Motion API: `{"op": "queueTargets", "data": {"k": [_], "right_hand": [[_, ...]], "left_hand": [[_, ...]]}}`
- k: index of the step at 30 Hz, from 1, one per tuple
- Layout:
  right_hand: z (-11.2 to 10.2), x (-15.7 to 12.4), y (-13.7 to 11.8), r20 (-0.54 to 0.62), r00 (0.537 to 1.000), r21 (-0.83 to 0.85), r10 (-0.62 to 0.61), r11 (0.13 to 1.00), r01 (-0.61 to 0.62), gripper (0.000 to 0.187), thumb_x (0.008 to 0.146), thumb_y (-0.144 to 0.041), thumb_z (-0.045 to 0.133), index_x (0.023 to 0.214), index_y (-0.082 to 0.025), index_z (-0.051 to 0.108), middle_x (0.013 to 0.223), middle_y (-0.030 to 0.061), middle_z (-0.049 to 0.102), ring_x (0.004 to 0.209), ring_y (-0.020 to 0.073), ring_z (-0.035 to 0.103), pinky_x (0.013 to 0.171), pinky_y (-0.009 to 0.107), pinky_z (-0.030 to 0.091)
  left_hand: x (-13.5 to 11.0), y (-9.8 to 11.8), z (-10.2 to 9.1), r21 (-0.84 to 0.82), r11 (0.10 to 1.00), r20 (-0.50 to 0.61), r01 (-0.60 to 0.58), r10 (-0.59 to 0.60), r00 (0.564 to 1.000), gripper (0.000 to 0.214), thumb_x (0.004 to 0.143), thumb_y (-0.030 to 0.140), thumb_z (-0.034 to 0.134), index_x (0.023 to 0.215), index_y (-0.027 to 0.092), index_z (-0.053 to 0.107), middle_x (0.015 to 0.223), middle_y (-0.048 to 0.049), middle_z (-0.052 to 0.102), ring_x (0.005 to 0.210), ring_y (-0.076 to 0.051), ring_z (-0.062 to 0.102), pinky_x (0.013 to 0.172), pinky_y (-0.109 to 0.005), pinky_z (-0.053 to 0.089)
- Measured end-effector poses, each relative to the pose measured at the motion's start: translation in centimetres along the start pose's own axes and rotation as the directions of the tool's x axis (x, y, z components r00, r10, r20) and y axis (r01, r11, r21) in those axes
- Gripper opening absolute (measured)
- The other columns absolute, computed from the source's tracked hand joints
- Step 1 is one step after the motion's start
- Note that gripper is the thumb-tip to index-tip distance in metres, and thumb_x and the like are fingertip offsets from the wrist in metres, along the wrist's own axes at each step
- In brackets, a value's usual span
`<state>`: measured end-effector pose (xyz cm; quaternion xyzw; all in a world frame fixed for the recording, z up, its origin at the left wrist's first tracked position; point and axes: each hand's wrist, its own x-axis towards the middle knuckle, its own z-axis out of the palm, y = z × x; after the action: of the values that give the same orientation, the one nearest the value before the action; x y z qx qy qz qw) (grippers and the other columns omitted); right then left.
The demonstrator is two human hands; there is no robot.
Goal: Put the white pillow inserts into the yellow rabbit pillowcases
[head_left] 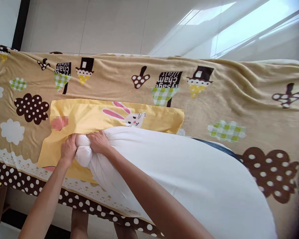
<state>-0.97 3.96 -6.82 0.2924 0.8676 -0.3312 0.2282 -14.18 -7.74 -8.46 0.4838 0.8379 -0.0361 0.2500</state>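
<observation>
Head view: right hand [99,142] grips the bunched white pillow [179,169] over the yellow pillowcase [89,114]; whether left hand [68,146] clasps it, I can't tell; slackening could spring it loose.

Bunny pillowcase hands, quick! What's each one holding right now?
Left hand: closed, holding the yellow rabbit-print pillowcase.
Right hand: closed on the white pillow's bunched end; exact grip hidden.

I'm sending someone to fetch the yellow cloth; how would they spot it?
Find the big beige blanket. Left of its middle lies the yellow cloth, partly hidden by the white pillow. Unlike those two, it bears a white rabbit with pink ears.
</observation>
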Motion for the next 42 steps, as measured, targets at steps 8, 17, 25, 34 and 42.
{"op": "queueTargets", "data": {"k": [8,17,25,34,42], "right_hand": [[-2.3,0.5,0.2,-0.166,0.975,-0.015,0.146,0.989,-0.150,0.030,0.086,-0.015,0.045,0.109,-0.016,0.064,0.109,0.0157,0.061,0.105,0.0286,0.051,0.090,0.042,0.025],[2.9,-1.2,-3.0,-0.384,0.920,-0.167,0.076,0.974,-0.151,0.036,0.093,-0.012,0.028,0.114,-0.009,0.057,0.106,0.0187,0.057,0.100,0.0298,0.047,0.097,0.045,0.023],[3.0,-1.6,-2.5,-0.419,0.907,-0.109,0.035,0.990,-0.089,0.038,0.080,-0.022,0.054,0.114,-0.006,0.055,0.109,0.0210,0.057,0.104,0.0331,0.047,0.101,0.048,0.024],[5.9,-4.1,-4.1,-0.455,0.891,-0.194,-0.004,0.976,-0.094,0.078,0.074,-0.041,0.069,0.135,0.001,0.043,0.137,0.0305,0.046,0.130,0.0422,0.037,0.111,0.057,0.013],[5.1,-0.7,-3.1,-0.518,0.855,-0.248,-0.021,0.960,-0.127,0.028,0.089,-0.012,0.043,0.108,-0.007,0.063,0.107,0.0210,0.061,0.103,0.0319,0.053,0.099,0.049,0.031]], "left_hand": [[-6.8,0.6,0.4,0.161,0.945,0.400,-0.285,0.201,0.894,0.033,0.083,0.014,0.041,0.108,0.018,0.062,0.112,-0.0143,0.061,0.082,-0.026,0.063,0.063,-0.035,0.044],[-7.1,-0.4,-1.1,-0.057,0.942,0.149,-0.331,0.336,0.930,0.020,0.075,0.014,0.051,0.087,0.020,0.066,0.095,-0.0077,0.065,0.094,-0.024,0.056,0.082,-0.037,0.044],[-6.5,1.8,1.5,-0.029,0.988,-0.061,0.152,-0.154,0.986,0.046,0.097,0.030,0.027,0.084,0.014,0.069,0.089,-0.0134,0.071,0.089,-0.024,0.064,0.076,-0.035,0.037],[-4.3,0.8,1.6,0.246,0.945,0.028,0.216,-0.230,0.973,0.040,0.090,0.029,0.038,0.077,0.016,0.074,0.081,-0.0122,0.072,0.080,-0.025,0.065,0.085,-0.040,0.033],[-8.7,4.2,-1.4,0.320,0.907,0.366,-0.273,0.147,0.919,0.022,0.077,0.020,0.051,0.088,0.013,0.069,0.096,-0.0120,0.066,0.089,-0.026,0.061,0.078,-0.039,0.038]]}}
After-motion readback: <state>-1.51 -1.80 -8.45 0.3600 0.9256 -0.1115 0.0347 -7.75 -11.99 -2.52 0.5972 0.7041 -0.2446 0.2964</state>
